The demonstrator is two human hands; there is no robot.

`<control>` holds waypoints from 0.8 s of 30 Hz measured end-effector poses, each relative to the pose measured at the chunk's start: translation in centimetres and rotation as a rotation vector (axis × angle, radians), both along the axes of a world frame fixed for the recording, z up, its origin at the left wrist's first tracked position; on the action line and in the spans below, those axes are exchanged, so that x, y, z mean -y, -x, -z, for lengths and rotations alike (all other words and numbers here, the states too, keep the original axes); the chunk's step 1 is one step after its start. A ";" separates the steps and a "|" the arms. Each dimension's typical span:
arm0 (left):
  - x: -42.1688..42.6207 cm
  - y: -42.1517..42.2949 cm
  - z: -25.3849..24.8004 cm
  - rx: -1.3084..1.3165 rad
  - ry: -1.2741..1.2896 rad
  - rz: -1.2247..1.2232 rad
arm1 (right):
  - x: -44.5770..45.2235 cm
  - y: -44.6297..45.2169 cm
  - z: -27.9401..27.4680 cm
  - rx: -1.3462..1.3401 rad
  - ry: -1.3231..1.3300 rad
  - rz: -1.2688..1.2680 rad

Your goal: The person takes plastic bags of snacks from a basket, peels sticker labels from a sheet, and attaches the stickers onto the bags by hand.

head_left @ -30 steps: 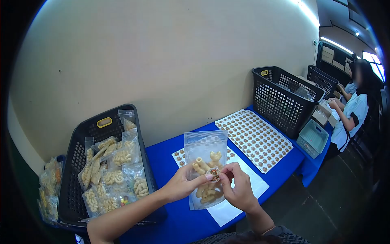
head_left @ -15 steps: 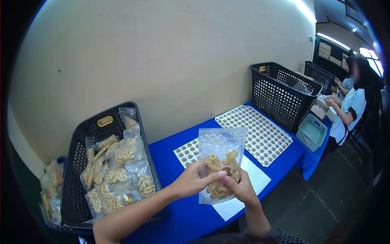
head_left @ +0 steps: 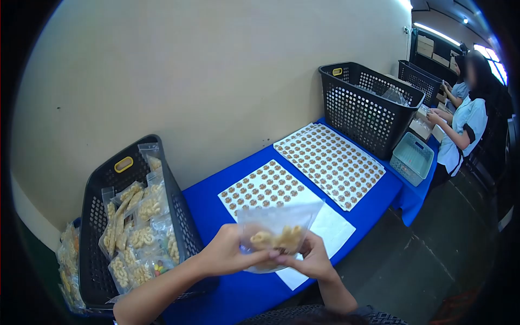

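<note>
Beige wall (head_left: 189, 81) is met by a tabletop (head_left: 203, 195) draped in blue cloth. Above it, a clear plastic pouch (head_left: 284, 222) of curved, pale snack pieces is held tilted by both hands: the left hand (head_left: 225, 253) and right hand (head_left: 315, 260) are closed on its sides, thumbs pressed together on its front. Whether a label lies under the thumbs cannot be told. On the near paper sheet (head_left: 262, 187), round brown labels remain in rows; its lower part is bare, apparently used up. The farther sheets (head_left: 331, 165) look fully covered, so much seems left. Filled, crinkled pouches (head_left: 142, 238) are heaped in a rigid, perforated black basket (head_left: 187, 225), perhaps finished.
</note>
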State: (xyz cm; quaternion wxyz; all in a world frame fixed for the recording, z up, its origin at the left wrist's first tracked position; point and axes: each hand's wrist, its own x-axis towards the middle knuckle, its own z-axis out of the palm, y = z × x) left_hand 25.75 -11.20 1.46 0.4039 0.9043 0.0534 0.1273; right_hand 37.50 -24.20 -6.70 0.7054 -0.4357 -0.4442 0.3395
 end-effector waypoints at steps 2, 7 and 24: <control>0.5 -0.7 -0.6 -0.061 -0.058 -0.029 | -0.5 -1.5 0.4 0.020 -0.022 -0.075; 1.6 -4.7 -0.4 -0.140 0.040 -0.137 | -0.5 -7.3 0.2 0.037 0.058 -0.252; 5.0 -18.3 6.8 -0.006 0.657 -0.325 | 1.3 -21.1 1.5 -0.117 0.207 -0.261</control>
